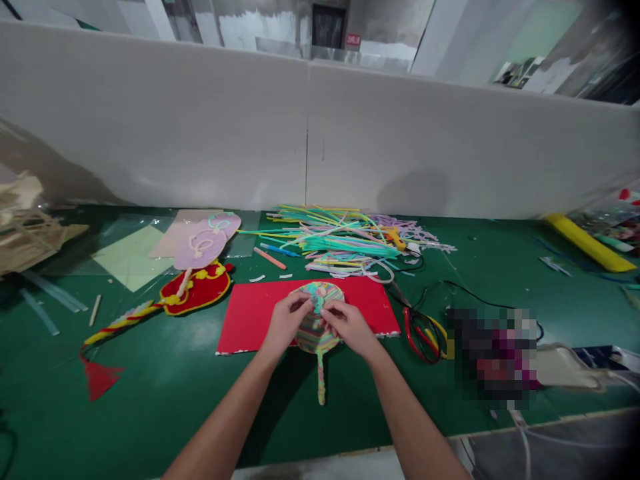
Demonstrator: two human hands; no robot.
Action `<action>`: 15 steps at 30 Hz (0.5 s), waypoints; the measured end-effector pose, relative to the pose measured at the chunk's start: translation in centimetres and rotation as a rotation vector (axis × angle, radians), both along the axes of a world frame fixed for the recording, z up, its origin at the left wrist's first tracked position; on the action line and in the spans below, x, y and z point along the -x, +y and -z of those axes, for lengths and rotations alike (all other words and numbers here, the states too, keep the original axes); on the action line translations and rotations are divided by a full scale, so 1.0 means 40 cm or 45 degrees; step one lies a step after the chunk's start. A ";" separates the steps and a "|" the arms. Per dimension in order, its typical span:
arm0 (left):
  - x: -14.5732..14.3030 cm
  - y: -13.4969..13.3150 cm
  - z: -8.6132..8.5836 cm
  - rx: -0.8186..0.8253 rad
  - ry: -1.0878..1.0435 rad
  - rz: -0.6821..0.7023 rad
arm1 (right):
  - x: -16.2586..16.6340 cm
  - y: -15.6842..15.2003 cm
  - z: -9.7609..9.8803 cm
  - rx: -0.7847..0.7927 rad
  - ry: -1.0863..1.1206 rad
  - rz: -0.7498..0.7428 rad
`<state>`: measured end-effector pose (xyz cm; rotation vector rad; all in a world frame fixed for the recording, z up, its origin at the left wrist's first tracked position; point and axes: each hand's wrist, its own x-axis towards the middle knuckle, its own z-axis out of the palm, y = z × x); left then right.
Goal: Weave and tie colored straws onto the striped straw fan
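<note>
A round fan (pixel 316 337) in pastel stripes, with a fuzzy wrapped handle (pixel 321 383) toward me, lies partly over a red board (pixel 250 317). On its upper face sits a small teal and pink ornament (pixel 319 293), which looks like shaped pipe cleaners. My left hand (pixel 287 320) pinches the ornament from the left, fingertips at its edge. From the right, my right hand (pixel 353 327) pinches its lower edge, fingers curled over the fan. The fingertips hide part of the ornament, so its exact shape is unclear.
Behind the board lies a pile of pastel pipe cleaners (pixel 345 233) with an orange glue gun (pixel 395 238). Red-handled pliers (pixel 415 337) are at right. A purple fan (pixel 207 240) and a red, yellow-edged fan (pixel 197 293) lie left. A white partition (pixel 200 127) stands behind.
</note>
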<state>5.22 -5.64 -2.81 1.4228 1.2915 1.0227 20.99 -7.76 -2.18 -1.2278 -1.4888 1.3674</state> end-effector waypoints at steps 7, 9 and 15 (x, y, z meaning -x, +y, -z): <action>-0.023 -0.002 -0.036 0.002 0.056 0.164 | -0.014 -0.005 0.012 0.055 0.055 0.262; -0.025 0.000 -0.032 0.007 0.119 0.273 | -0.018 0.006 0.011 0.076 0.092 0.308; -0.032 0.002 0.006 -0.017 0.072 0.298 | -0.017 0.024 0.012 0.089 0.240 0.392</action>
